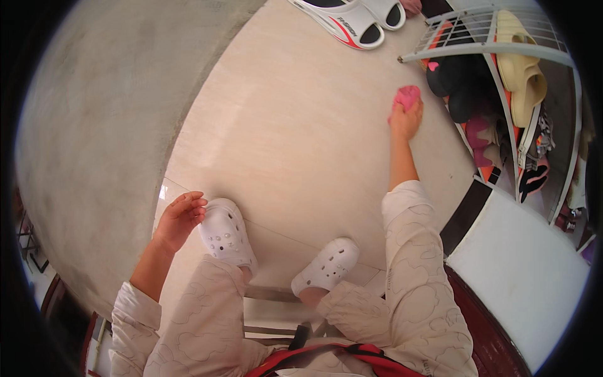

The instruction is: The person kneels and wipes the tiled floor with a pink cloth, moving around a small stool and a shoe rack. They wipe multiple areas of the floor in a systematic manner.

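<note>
My right hand [408,120] is closed around a crumpled pink cloth [406,97] at the right, over the beige tiled floor [292,127] and close to the shoe rack. Whether the cloth touches the tiles all along is hidden by the hand. My left hand [183,217] hangs at the lower left with its fingers loosely curled and nothing in it, beside the white clog [228,235] on my left foot. A second white clog [329,264] is on my right foot.
Black-and-white slide sandals [353,28] lie at the top. A white metal shoe rack [485,48] at the right holds cream slippers [518,70] and dark shoes [445,82]. A grey concrete surface [108,118] curves along the left. Part of a stool [275,294] shows below.
</note>
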Demonstrator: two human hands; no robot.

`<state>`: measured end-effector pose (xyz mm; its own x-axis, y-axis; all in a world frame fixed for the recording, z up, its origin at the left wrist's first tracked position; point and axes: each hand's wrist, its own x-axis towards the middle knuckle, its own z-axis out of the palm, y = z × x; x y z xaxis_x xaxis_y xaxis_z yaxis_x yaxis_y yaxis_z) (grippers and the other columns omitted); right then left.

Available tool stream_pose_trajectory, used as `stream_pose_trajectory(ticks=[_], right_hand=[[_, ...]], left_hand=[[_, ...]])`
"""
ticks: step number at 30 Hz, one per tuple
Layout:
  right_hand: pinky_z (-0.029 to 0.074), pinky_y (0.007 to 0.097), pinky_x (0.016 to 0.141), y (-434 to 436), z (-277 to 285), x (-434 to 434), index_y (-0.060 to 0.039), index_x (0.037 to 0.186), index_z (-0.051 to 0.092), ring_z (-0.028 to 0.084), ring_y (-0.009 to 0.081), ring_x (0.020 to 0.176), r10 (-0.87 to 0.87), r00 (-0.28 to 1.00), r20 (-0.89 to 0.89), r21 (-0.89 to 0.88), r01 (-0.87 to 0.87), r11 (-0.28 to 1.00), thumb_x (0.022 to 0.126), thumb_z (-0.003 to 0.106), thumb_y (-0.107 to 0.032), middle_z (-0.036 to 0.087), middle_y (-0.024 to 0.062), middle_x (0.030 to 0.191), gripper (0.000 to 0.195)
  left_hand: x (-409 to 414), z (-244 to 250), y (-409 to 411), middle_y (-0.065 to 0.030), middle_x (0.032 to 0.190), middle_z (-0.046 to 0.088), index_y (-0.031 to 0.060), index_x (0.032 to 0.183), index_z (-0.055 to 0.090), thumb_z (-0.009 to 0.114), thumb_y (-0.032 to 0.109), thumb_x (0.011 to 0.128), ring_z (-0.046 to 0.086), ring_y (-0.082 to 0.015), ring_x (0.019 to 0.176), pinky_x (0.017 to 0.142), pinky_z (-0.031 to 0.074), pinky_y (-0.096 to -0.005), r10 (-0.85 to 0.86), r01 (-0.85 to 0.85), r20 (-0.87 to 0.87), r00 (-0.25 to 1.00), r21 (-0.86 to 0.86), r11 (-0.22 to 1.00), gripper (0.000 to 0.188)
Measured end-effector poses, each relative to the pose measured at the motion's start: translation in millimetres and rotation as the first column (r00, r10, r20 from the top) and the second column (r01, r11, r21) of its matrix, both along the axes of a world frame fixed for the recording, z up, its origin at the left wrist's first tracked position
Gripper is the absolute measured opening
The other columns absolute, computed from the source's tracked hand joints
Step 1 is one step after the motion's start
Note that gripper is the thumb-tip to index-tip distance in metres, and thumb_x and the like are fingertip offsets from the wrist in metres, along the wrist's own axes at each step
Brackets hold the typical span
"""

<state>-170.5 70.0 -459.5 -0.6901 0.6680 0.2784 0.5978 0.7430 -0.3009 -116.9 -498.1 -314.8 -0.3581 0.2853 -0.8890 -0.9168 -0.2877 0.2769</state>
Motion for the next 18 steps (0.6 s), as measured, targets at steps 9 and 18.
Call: stream_pose_trajectory(ticks=[9,18], right_hand=[[0.032,0.0437,0.106,-240,18,-126,-0.0101,0.131,0.049,0.041,0.0308,0.128,0.227,0.974,-0.028,-0.079,-0.228,0.970,0.078,0.069,-0.020,0.042,0.0094,0.142,0.058],[0.045,0.0400,0.090,-414,48,-107,-0.0127,0.112,0.063,0.056,0.0221,0.105,0.581,0.783,-0.221,-0.448,-0.611,0.653,0.071,0.070,-0.006,0.061,0.0039,0.114,0.042]], left_hand=[[2,-8,-25,-0.0082,0.098,0.065,0.0017,0.114,0.056,0.052,0.015,0.093,0.062,-0.0152,0.084,0.079,0.052,-0.0276,0.087,-0.087,-0.003,0.996,0.016,0.996,0.025],[0,-14,-33,-0.0080,0.099,0.065,0.0019,0.115,0.056,0.053,0.016,0.094,0.062,-0.0150,0.085,0.080,0.052,-0.0275,0.133,-0.132,-0.012,0.991,0.026,0.991,0.026]])
